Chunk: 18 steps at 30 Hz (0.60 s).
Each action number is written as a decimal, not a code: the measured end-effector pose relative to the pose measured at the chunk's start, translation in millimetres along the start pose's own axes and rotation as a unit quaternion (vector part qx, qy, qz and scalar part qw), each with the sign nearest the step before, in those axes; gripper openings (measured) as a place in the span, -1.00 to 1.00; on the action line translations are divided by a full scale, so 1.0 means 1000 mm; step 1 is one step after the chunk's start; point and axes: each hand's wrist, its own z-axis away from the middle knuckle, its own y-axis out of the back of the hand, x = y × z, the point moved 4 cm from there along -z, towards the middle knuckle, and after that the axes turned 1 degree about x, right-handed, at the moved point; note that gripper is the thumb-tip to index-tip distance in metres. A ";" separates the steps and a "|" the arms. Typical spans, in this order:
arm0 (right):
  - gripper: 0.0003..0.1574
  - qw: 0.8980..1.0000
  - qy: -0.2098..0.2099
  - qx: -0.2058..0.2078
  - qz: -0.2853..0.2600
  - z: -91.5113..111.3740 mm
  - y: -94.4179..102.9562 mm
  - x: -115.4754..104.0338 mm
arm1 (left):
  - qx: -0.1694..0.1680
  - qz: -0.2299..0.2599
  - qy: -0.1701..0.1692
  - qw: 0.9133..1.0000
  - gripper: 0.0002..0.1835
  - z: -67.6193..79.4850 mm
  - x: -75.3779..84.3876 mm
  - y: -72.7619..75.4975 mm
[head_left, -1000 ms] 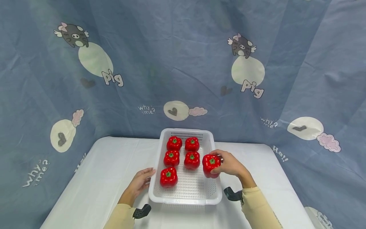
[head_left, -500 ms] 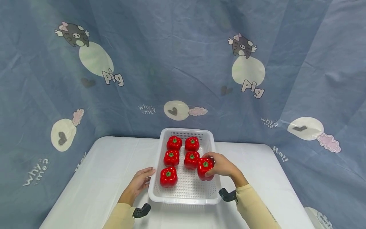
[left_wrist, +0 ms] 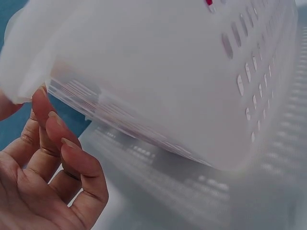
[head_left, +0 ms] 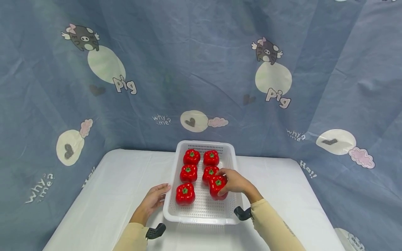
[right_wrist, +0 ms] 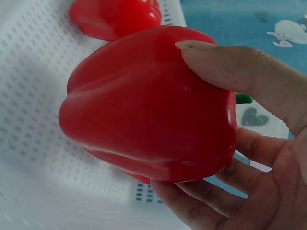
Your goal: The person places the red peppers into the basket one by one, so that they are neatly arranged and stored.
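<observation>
My right hand (head_left: pixel 236 182) grips a red bell pepper (head_left: pixel 216 191) with a green stem, over the right front part of a white plastic basket (head_left: pixel 204 220). In the right wrist view the thumb lies on top of this pepper (right_wrist: pixel 144 105) and the fingers curl beneath it. It partly overlaps another bell pepper (head_left: pixel 208 171) behind it. At the basket's left side, my left hand (head_left: pixel 153 199) holds the rim. The left wrist view has bent fingers (left_wrist: pixel 88 165) against the rim's underside, with the thumb mostly hidden.
Inside the basket, bell peppers stand in two columns, such as the left front one (head_left: pixel 185 194) and the back right one (head_left: pixel 211 158). The basket rests on a white table (head_left: pixel 125 181). A blue printed curtain (head_left: pixel 201 76) hangs behind the table's back edge.
My right hand has carried its bell pepper left and slightly toward me, from the basket's right rim to just in front of the right column. The left hand stays at the rim.
</observation>
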 end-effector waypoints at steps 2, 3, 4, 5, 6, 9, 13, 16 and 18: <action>-0.20 1.000 -0.004 -0.008 0.005 -0.002 -0.003 0.000 | -0.001 0.003 -0.001 1.000 -0.53 0.000 0.000 0.000; -0.21 1.000 -0.003 -0.013 0.008 -0.003 -0.005 0.000 | -0.002 0.003 -0.002 1.000 -0.53 -0.001 -0.001 0.000; -0.22 1.000 -0.003 -0.017 0.011 -0.004 -0.007 0.000 | -0.003 0.003 -0.003 1.000 -0.54 -0.001 -0.001 0.000; -0.24 1.000 -0.003 -0.021 0.014 -0.005 -0.008 0.000 | -0.002 0.003 -0.004 1.000 -0.54 -0.001 -0.001 0.000; -0.25 1.000 -0.004 -0.024 0.017 -0.006 -0.010 0.001 | -0.003 0.003 -0.004 1.000 -0.54 -0.001 -0.001 0.000; -0.26 0.999 -0.016 -0.029 0.018 -0.009 -0.014 0.004 | -0.002 0.003 -0.005 1.000 -0.55 -0.001 -0.002 0.000; -0.25 0.999 -0.026 -0.026 0.013 -0.011 -0.017 0.005 | -0.001 0.004 -0.005 1.000 -0.58 -0.001 -0.002 0.000; -0.26 0.999 -0.027 -0.018 0.010 -0.013 -0.018 0.006 | -0.002 0.005 -0.006 1.000 -0.59 0.000 -0.001 0.000; -0.27 0.999 -0.027 -0.015 0.009 -0.013 -0.019 0.006 | -0.004 0.003 -0.006 1.000 -0.58 0.000 -0.001 0.000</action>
